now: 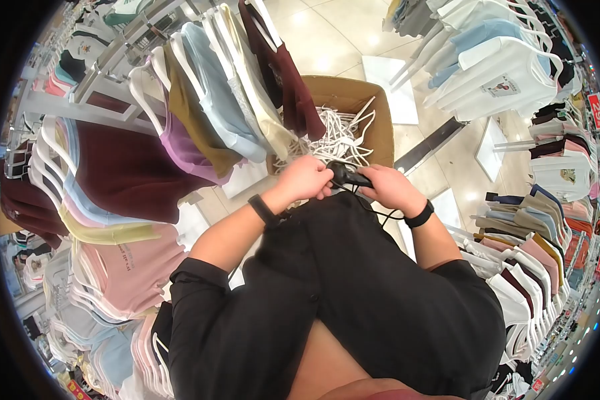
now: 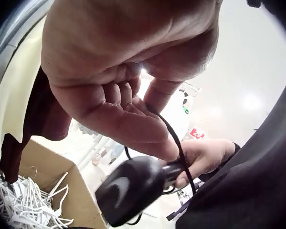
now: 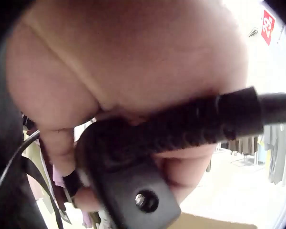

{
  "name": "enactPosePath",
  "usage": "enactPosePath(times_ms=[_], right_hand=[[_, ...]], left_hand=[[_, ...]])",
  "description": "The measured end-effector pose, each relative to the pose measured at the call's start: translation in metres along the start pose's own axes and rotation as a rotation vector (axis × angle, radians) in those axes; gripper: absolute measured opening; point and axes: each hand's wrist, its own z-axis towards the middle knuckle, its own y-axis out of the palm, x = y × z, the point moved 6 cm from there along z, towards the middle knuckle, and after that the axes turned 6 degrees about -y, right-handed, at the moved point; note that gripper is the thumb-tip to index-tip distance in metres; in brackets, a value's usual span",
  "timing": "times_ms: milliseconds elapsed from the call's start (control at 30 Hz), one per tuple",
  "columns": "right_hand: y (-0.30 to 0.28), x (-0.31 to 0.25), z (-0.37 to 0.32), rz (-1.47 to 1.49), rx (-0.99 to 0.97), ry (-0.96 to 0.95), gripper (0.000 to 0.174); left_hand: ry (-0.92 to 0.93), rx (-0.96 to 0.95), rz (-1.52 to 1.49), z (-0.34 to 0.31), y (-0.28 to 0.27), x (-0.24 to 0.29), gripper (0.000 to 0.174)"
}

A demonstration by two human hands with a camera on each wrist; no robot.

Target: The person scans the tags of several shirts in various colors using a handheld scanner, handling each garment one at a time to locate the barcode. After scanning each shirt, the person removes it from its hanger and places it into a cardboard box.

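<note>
A black handheld device with a cord (image 1: 340, 175) is held in front of the waist. My right hand (image 1: 388, 189) grips its handle, seen also in the left wrist view, where the right hand (image 2: 209, 155) is behind the device's wide head (image 2: 131, 188). In the right wrist view the hand (image 3: 133, 62) wraps the ribbed black handle (image 3: 190, 124). My left hand (image 1: 305, 179) is beside the device; its fingers are curled, and in the left wrist view this hand (image 2: 128, 62) pinches the thin black cord (image 2: 174, 136) above the device.
An open cardboard box (image 1: 380, 130) of white hangers (image 1: 343, 133) stands just ahead on the tiled floor. Racks of hanging clothes are close on the left, with a maroon garment (image 1: 293, 87) hanging over the box edge. More racks with white shirts (image 1: 503, 80) line the right.
</note>
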Motion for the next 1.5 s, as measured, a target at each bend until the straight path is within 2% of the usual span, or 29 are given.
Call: enactPosePath(times_ms=[33,67,167,233,300,433,500,600,700,733,933,1067,1100,1133,1167,1233,1300,1367,1433,1500], right_hand=[[-0.001,0.009,-0.005,-0.017,-0.093,0.018,0.037],[-0.001,0.022,-0.011,0.040,-0.085,-0.081,0.034],[-0.040,0.045,-0.036,0.207,-0.111,0.033,0.037],[-0.064,0.072,-0.054,0.426,-0.050,0.042,0.041],[-0.087,0.091,-0.074,0.682,-0.051,0.154,0.040],[-0.122,0.096,-0.092,0.993,0.150,-0.010,0.039],[-0.138,0.089,-0.087,1.025,0.401,-0.138,0.042],[-0.151,0.094,-0.075,1.025,0.718,-0.056,0.033],[-0.153,0.088,-0.059,0.984,0.781,0.033,0.033],[-0.151,0.088,-0.053,0.965,0.758,0.031,0.033],[-0.110,0.090,-0.020,0.730,0.557,0.226,0.043],[-0.078,0.077,-0.005,0.551,0.327,0.285,0.037],[-0.074,0.071,-0.003,0.483,0.288,0.277,0.036],[-0.065,0.074,0.000,0.390,0.318,0.190,0.036],[-0.061,0.063,0.001,0.387,0.306,0.180,0.035],[-0.040,0.059,0.003,0.466,0.175,0.288,0.037],[-0.010,0.070,0.009,0.443,0.162,0.173,0.038],[0.020,0.073,0.011,0.479,0.074,0.235,0.040],[0.040,0.070,0.012,0.493,0.082,0.142,0.039],[0.057,0.064,0.008,0.652,-0.053,0.214,0.040]], left_hand=[[-0.017,-0.006,-0.032,0.002,-0.003,-0.005,0.030],[-0.032,-0.014,-0.064,0.007,-0.004,-0.013,0.030],[-0.065,-0.037,-0.091,0.017,-0.007,-0.032,0.030],[-0.096,-0.036,-0.082,0.018,-0.008,-0.039,0.030],[-0.107,-0.031,-0.079,0.018,-0.010,-0.042,0.030],[-0.064,-0.072,0.000,0.022,-0.007,-0.046,0.031],[-0.029,-0.134,0.088,0.022,-0.001,-0.045,0.034],[-0.020,-0.181,0.295,0.018,0.006,-0.042,0.037],[0.051,-0.055,0.460,0.001,-0.004,-0.026,0.039],[0.201,0.063,0.547,0.000,-0.011,-0.027,0.039],[0.252,0.214,0.066,-0.034,-0.064,-0.066,0.039],[0.101,0.296,-0.157,-0.059,-0.075,-0.130,0.038],[0.071,0.315,-0.170,-0.062,-0.074,-0.149,0.037],[0.040,0.339,-0.185,-0.066,-0.071,-0.169,0.037],[0.012,0.350,-0.202,-0.069,-0.067,-0.190,0.037],[-0.037,0.385,-0.241,-0.072,-0.058,-0.231,0.036],[-0.115,0.425,-0.316,-0.080,-0.046,-0.253,0.036],[-0.142,0.431,-0.401,-0.082,-0.032,-0.276,0.037],[-0.179,0.432,-0.463,-0.085,-0.019,-0.293,0.036],[-0.212,0.465,-0.537,-0.090,-0.007,-0.305,0.037]])
